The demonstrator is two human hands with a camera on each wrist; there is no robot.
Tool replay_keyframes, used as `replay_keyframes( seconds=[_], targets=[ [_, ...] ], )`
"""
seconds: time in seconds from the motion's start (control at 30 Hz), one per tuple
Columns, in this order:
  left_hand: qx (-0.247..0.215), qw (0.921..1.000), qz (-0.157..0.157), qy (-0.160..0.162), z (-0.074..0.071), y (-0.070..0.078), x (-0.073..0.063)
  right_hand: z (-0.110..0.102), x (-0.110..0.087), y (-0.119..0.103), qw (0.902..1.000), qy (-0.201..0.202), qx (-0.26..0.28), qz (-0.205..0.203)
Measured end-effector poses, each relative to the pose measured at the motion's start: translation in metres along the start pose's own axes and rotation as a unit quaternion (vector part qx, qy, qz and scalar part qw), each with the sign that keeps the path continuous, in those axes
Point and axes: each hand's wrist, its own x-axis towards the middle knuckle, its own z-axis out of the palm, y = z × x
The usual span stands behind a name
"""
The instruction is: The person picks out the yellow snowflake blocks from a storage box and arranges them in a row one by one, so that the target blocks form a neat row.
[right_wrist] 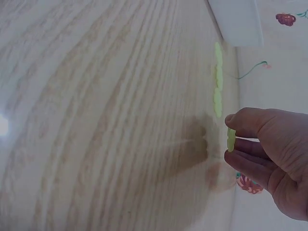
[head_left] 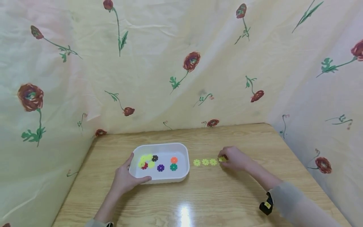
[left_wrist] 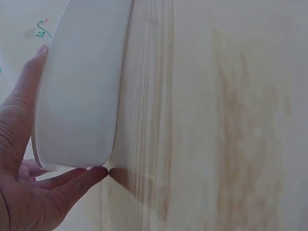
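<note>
My right hand [head_left: 233, 158] pinches a yellow snowflake disc [right_wrist: 231, 139] between thumb and fingers. In the right wrist view the disc is just above the table, apart from its shadow. To its left lies a row of three yellow snowflake discs [head_left: 205, 162]. My left hand [head_left: 125, 177] grips the left end of a white plastic tray [head_left: 185, 159], its thumb along the near rim and its fingers round the end wall. Inside the tray are several yellow discs [head_left: 151, 164], with a red disc [head_left: 144, 165], black disc [head_left: 154, 158], purple disc [head_left: 160, 168], orange disc [head_left: 174, 160] and green disc [head_left: 173, 167].
The wooden table [head_left: 215, 195] carries the tray and the row of discs. A flowered cloth [head_left: 158, 78] hangs behind the table and along both sides. A black strap-like device [head_left: 266, 205] sits at the right wrist by the sleeve.
</note>
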Motion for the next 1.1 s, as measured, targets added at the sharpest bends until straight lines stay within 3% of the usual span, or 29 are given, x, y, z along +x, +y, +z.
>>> replay_keyframes(
  seconds=[0.23,0.5,0.77,1.1],
  targets=[
    [-0.002,1.0,-0.008,-0.004,-0.001,0.002,-0.001,0.008,-0.003,-0.001,1.0,0.006,-0.007,0.0],
    [-0.008,0.9999,0.01,0.005,0.0,-0.003,0.002,0.012,-0.004,-0.001,0.9997,-0.008,-0.015,0.019],
    [-0.003,1.0,0.008,0.001,-0.001,-0.002,0.001,0.015,-0.004,-0.002,0.999,-0.017,-0.027,0.03],
    [-0.002,1.0,0.003,-0.002,-0.003,0.0,0.0,0.015,-0.005,0.0,0.9991,-0.003,-0.03,0.032]
  ],
)
